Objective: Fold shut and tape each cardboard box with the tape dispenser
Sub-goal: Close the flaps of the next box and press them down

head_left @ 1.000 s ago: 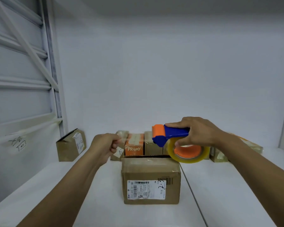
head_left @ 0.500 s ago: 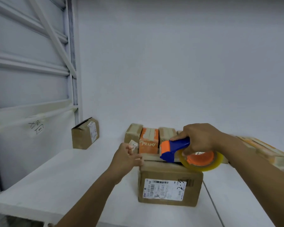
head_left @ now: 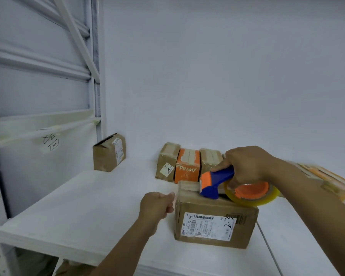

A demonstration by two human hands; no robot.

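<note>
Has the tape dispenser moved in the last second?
Yes. Measured against the labelled box, the tape dispenser in the right hand came down from above it; its head now sits on the box's top.

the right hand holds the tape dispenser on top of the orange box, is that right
Not the orange box. The head view shows the right hand holding the tape dispenser on top of the brown box with the white label, in front. The orange box stands behind it, untouched.
</note>
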